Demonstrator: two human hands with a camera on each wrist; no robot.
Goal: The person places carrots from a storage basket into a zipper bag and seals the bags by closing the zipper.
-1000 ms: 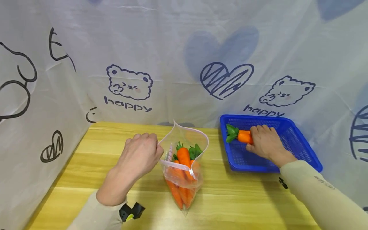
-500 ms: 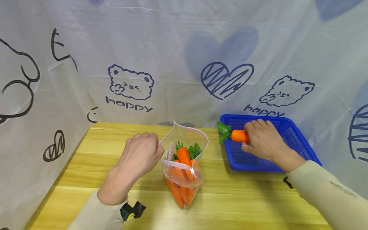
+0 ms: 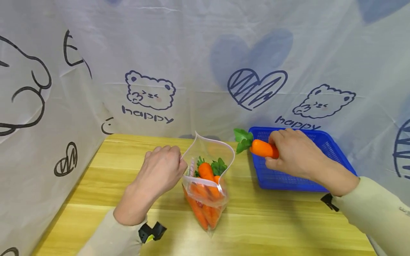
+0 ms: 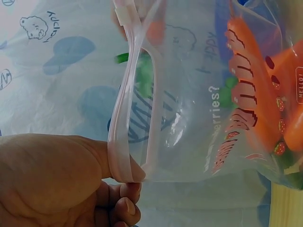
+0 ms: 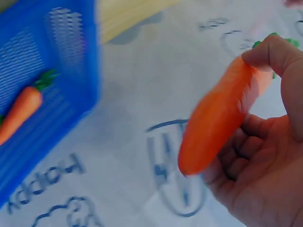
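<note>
While the left hand (image 3: pixel 161 169) pinches the plastic bag (image 3: pixel 206 204) by its rim (image 3: pixel 202 181), the right hand (image 3: pixel 291 153) grips a carrot (image 3: pixel 263 148) to the bag's right; the broad leaves (image 3: pixel 245 142) could catch on that soft rim, tipping the bag.

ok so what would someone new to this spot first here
Probably the bright orange carrot in the right hand, its green leaves reaching past the blue basket toward the bag. Next, near the middle of the head view, the clear zip bag, mouth open, carrots inside, the left hand pinching its edge.
</note>
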